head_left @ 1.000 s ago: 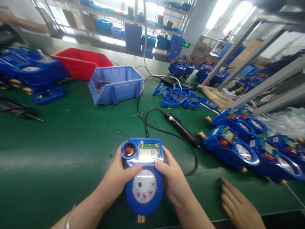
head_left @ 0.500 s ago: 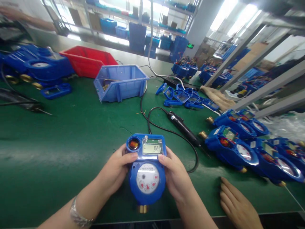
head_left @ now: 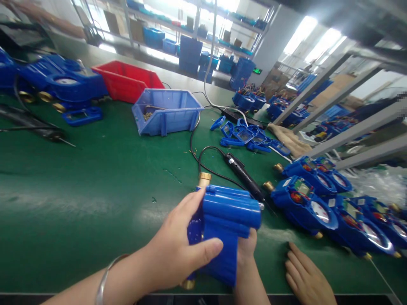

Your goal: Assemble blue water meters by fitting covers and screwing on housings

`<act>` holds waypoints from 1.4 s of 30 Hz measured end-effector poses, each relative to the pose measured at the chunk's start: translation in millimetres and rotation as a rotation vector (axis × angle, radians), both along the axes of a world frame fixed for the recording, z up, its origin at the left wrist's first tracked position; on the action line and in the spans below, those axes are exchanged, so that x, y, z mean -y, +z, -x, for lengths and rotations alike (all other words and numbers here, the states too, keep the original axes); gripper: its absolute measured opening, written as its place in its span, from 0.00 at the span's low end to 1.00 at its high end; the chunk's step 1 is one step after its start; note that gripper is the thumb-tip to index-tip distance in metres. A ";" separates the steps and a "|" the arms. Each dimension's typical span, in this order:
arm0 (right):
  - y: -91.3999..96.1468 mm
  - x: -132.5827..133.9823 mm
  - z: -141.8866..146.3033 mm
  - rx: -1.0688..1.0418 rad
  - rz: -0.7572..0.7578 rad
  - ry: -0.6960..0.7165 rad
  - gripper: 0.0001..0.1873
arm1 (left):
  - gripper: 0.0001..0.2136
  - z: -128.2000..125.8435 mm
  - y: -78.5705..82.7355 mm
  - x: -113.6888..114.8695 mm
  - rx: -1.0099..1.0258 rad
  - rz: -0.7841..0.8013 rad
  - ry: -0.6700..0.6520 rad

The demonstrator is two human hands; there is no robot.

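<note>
I am facing a long green-topped workbench (head_left: pixel 111 169), while light is glowing through bright white window panes (head_left: pixel 300 34) beside a pale-grey pillar (head_left: pixel 273 40), and tall metal shelving (head_left: pixel 128 25) is standing beyond, bearing blue plastic bins (head_left: pixel 154 37).

I can't read any lettering or numbers on my feed. Lit green sign (head_left: pixel 257 71) by the pale pillar (head_left: pixel 270 42), one o'clock: characters blurred. White dials (head_left: pixel 319 211) on the blue meters (head_left: pixel 301 214), toward four o'clock: markings too small for me.
</note>
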State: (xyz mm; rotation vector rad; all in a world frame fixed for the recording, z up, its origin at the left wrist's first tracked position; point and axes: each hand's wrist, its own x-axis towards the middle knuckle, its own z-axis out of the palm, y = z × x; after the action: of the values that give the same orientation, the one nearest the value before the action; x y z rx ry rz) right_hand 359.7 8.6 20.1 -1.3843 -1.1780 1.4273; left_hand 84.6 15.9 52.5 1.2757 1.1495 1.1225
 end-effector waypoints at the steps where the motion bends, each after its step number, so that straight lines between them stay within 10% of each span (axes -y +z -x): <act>1: -1.4 5.2 -21.9 0.048 0.014 -0.009 0.13 | 0.30 -0.2 1.8 3.4 -0.049 -0.091 0.025; 6: -26.8 17.6 -90.3 0.227 0.114 -0.037 0.10 | 0.23 -8.9 -4.6 18.3 -0.102 -0.404 0.148; 10: -41.4 18.1 -103.7 0.326 0.153 -0.023 0.12 | 0.21 -21.7 -26.0 24.3 -0.215 -0.609 -0.040; 15: -44.7 21.4 -109.2 0.345 0.176 -0.011 0.14 | 0.20 -35.2 -45.9 24.8 -0.460 -0.826 0.113; 42: -50.5 22.9 -108.8 0.189 0.335 -0.174 0.17 | 0.25 -40.6 -40.7 28.1 -0.476 -0.835 0.171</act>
State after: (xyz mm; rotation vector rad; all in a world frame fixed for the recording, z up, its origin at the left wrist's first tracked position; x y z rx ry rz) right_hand 468.5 -14.4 -30.4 -1.8402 -0.9323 1.4381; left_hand 125.2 -12.2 11.8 2.2072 1.1780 1.5588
